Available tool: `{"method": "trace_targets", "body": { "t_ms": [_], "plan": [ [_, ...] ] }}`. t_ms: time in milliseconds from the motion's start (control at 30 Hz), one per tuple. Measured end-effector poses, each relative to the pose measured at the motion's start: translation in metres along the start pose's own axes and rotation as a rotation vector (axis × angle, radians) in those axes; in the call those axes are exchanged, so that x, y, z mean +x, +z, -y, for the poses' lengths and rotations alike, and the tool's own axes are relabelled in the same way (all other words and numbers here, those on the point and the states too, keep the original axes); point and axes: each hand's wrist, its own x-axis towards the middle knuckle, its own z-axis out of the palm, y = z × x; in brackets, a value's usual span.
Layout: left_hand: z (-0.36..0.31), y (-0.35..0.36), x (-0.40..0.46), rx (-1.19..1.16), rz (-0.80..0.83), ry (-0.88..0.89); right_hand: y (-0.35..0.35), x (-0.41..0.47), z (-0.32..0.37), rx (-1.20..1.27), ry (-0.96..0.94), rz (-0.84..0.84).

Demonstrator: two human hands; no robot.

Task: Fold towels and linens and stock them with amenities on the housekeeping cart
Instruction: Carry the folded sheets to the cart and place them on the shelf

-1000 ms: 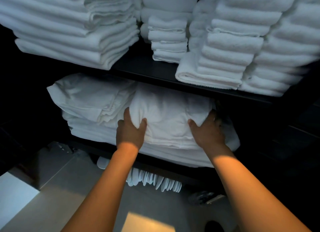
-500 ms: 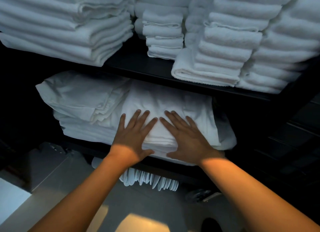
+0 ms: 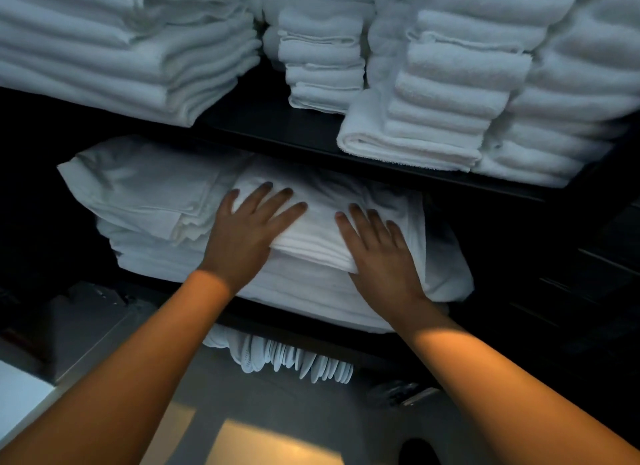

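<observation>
Seating the folded linen (image 3: 322,236) on the lower shelf (image 3: 311,320): left hand (image 3: 247,236) and right hand (image 3: 379,256) flat, fingers straight, gripping nothing; best pressed evenly, edges squared with the stack beneath

Upper shelf (image 3: 277,125) carrying towel stacks (image 3: 450,83) side by side, lower shelf beneath holding folded linens (image 3: 145,194), left hand (image 3: 249,229) and right hand (image 3: 381,253) flat on top linen, slippers (image 3: 294,360) below.

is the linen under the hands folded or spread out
Folded: the linen shows stacked layered edges at its near side, and both hands, left and right, press flat on it.
</observation>
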Motion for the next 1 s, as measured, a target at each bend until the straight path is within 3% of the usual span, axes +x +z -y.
{"method": "trace_targets", "body": {
  "t_ms": [167, 400, 667, 800, 1000],
  "plan": [
    [0.021, 0.01, -0.007, -0.127, 0.138, -0.065, 0.009, 0.019, 0.018, 0.03, -0.024, 0.128],
    [0.018, 0.007, -0.009, -0.134, 0.227, -0.074, 0.009, 0.013, 0.013, 0.069, -0.025, 0.129],
    [0.002, -0.003, -0.027, -0.192, 0.272, -0.194, -0.015, 0.014, 0.043, 0.227, -0.057, 0.048],
    [0.011, -0.022, -0.057, -0.221, 0.165, -0.291, -0.014, 0.022, 0.072, 0.326, -0.13, 0.084],
    [0.047, -0.063, -0.107, -0.055, 0.183, -0.501, -0.012, 0.054, 0.13, 0.443, -0.245, 0.056]
  ]
}}
